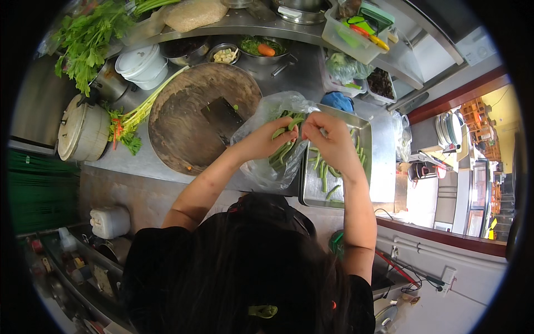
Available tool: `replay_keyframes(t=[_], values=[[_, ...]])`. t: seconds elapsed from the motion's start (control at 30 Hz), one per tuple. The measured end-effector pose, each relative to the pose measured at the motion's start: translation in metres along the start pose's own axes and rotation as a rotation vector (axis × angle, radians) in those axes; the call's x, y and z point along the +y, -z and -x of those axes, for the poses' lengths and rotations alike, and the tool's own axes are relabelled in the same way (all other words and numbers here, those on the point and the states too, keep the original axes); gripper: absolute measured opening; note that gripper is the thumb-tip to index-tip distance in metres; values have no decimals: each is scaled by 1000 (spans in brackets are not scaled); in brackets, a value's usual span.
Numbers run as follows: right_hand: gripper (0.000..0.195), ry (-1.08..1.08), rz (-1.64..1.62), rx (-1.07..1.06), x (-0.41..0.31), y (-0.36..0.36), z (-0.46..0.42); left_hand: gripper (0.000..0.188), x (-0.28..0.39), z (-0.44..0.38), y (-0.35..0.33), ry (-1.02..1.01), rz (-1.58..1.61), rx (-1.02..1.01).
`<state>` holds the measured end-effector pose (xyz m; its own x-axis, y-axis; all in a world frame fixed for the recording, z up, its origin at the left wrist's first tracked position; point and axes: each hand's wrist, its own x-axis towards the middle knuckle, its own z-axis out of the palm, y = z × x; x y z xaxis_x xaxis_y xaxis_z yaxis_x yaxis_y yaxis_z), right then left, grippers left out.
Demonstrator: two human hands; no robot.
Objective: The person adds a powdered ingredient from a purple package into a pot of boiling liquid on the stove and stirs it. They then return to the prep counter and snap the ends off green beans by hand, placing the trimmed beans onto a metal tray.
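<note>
My left hand (273, 137) holds green beans (295, 122) above a clear plastic bag (267, 171); one sticks out past the thumb. More beans lie in the bag beneath that hand. Close by on the right, my right hand (327, 137) has its fingers curled and the fingertips drawn together. Whether a small piece is pinched between them is not visible. Below my right wrist is a rectangular metal tray (311, 196) with several loose beans (324, 177) spread over its bottom.
Left of the bag is a round wooden chopping block (179, 121) with a cleaver (223, 115) lying on it. Celery (137, 115) lies against the block. Bowls of chopped vegetables (225, 55), a white bucket (144, 69) and plastic tubs (354, 37) stand farther back. A blue cloth (337, 101) touches the tray's far side.
</note>
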<state>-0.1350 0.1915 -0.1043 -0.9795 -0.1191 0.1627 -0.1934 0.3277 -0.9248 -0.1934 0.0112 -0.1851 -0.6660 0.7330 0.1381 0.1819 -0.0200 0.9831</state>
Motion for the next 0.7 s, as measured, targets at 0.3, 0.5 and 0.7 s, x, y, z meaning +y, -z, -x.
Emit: replay_keyframes(t=[0.3, 0.5, 0.7], values=[[19, -92, 385, 55, -16, -32, 5, 18, -5, -2, -8, -211, -351, 353], [15, 95, 610, 198, -6, -47, 8, 13, 13, -9, -8, -209, -479, 517], [14, 527, 739, 752, 0, -30, -31, 9, 21, -9, -6, -15, -46, 562]])
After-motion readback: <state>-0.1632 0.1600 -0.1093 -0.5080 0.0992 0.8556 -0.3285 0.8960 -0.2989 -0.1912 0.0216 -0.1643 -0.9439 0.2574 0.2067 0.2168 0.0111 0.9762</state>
